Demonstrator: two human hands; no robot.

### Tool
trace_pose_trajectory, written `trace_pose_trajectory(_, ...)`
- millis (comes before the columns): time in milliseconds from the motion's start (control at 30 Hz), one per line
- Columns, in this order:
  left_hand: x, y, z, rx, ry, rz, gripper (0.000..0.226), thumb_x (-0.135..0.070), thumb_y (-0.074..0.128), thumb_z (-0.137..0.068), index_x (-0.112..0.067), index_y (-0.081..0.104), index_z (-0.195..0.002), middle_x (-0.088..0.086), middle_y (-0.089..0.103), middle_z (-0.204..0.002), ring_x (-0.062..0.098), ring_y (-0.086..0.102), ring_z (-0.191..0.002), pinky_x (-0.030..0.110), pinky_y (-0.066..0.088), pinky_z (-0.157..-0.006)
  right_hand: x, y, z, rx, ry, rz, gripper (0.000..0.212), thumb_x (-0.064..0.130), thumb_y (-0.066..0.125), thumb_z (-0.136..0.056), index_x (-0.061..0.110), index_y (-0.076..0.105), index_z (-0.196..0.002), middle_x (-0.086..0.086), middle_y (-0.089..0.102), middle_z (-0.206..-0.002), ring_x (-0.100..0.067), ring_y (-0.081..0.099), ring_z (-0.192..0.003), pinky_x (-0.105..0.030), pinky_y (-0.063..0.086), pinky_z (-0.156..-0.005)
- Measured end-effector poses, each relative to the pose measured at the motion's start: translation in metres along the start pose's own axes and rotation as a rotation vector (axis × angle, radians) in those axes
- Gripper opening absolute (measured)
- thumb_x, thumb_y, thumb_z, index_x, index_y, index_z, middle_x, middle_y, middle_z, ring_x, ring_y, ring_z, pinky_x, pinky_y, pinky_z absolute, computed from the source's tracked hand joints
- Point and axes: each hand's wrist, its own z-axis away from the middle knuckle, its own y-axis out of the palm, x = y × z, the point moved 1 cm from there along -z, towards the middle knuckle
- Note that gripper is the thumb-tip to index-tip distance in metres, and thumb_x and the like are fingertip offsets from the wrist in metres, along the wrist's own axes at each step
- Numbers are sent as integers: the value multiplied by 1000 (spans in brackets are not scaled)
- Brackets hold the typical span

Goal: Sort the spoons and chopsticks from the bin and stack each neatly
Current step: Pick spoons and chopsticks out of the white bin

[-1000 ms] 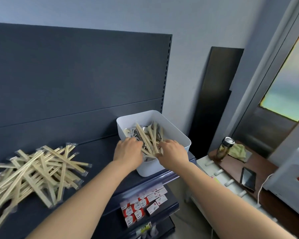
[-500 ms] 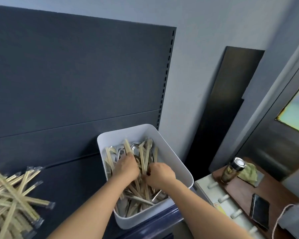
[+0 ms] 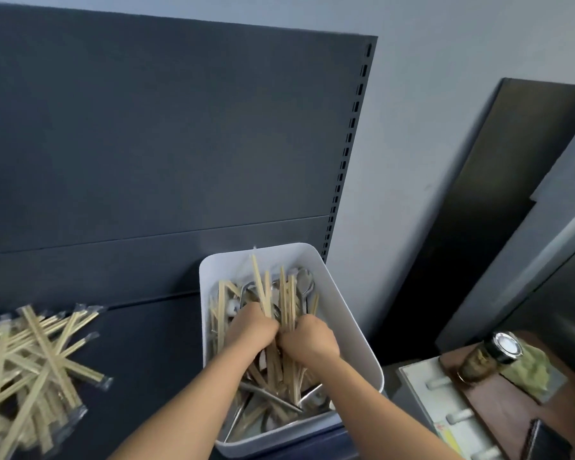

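A white bin [image 3: 342,313] stands on the dark shelf [image 3: 153,353], filled with wrapped wooden chopsticks [image 3: 287,293] and metal spoons [image 3: 305,281] mixed together. Both my hands are inside it, side by side. My left hand [image 3: 251,330] grips a bunch of chopsticks that stick up and away from me. My right hand [image 3: 307,338] is curled around more chopsticks right next to it. A loose heap of wrapped chopsticks [image 3: 30,363] lies on the shelf at the far left.
The shelf's dark back panel [image 3: 180,144] rises just behind the bin. To the right, lower down, a brown table [image 3: 512,406] carries a dark jar [image 3: 485,356], a green cloth [image 3: 531,370] and a phone [image 3: 545,443]. A black board [image 3: 498,194] leans on the wall.
My hands went from the bin's near rim down into its contents and closed together on chopsticks. The view has swung right and closer to the bin.
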Motion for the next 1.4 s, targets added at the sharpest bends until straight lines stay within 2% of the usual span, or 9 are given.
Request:
trace_pose_trajectory(167, -2, -7, 10, 4, -26, 237, 15, -19, 56, -90, -11, 67, -95, 5, 60, -73, 19, 54, -60, 24, 37, -53, -6, -4, 3, 15, -88, -11, 18, 31, 55, -89, 14, 58, -97, -4, 63, -96, -24, 58, -84, -29, 45, -67)
trace_pose_trajectory(300, -3, -16, 27, -60, -6, 316, 15, -21, 54, -93, -13, 66, -99, 6, 65, -85, 21, 61, -75, 30, 47, -67, -4, 0, 8, 66, -142, 138, 12, 27, 59, -86, 16, 55, -83, 0, 59, -81, -23, 60, -79, -30, 53, -69)
trace_pose_trajectory(467, -2, -41, 49, -169, 80, 476, 21, -20, 52, -96, -17, 56, -76, 9, 57, -73, 16, 51, -64, 26, 38, -58, -2, -6, 8, 77, -134, 44, 17, 30, 58, -85, 16, 56, -76, 1, 60, -75, -19, 61, -73, -28, 52, -62)
trace_pose_trajectory(600, -2, -63, 65, -269, 139, 666, 15, -20, 52, -97, -16, 65, -91, 2, 72, -83, 28, 68, -85, 45, 54, -79, 8, -17, 18, -157, -265, -52, 20, 29, 44, -93, 12, 54, -97, -3, 61, -91, -28, 59, -80, -33, 44, -66)
trace_pose_trajectory(733, 0, -89, 83, -411, 219, 775, 14, -17, 49, -100, -14, 61, -93, -1, 71, -79, 23, 69, -83, 45, 54, -81, 33, -32, 35, -373, -503, -295, 17, 25, 38, -100, 12, 41, -90, -3, 53, -75, -29, 50, -66, -37, 37, -59)
trace_pose_trajectory(867, 18, -112, 100, -577, 269, 765, 22, -22, 46, -100, -9, 57, -87, 4, 63, -73, 22, 60, -69, 47, 53, -73, 73, -35, 65, -284, -714, -501, 22, 25, 40, -101, 16, 36, -81, 0, 47, -65, -20, 44, -58, -37, 38, -58)
trace_pose_trajectory(1000, 48, -132, 116, -675, 308, 711, 29, -23, 45, -101, -9, 57, -77, 0, 59, -64, 13, 55, -61, 35, 47, -68, 112, -13, 98, -153, -848, -580, 29, 22, 43, -100, 19, 35, -72, 7, 40, -62, -9, 36, -55, -32, 34, -58)
trace_pose_trajectory(1133, 92, -156, 122, -733, 271, 705, 16, -19, 50, -99, -12, 61, -90, 0, 68, -73, 6, 64, -66, 25, 50, -65, 145, 30, 117, 12, -932, -557, 23, 29, 46, -99, 16, 54, -82, 7, 53, -64, -8, 51, -60, -29, 43, -63)
trace_pose_trajectory(1400, 221, -220, 104, -662, 52, 574, 4, -19, 59, -94, -18, 58, -91, 1, 71, -84, 7, 67, -70, 29, 53, -67, 226, 135, 132, 199, -898, -354, 24, 35, 50, -97, 23, 65, -84, 10, 63, -71, -5, 57, -69, -29, 45, -68)
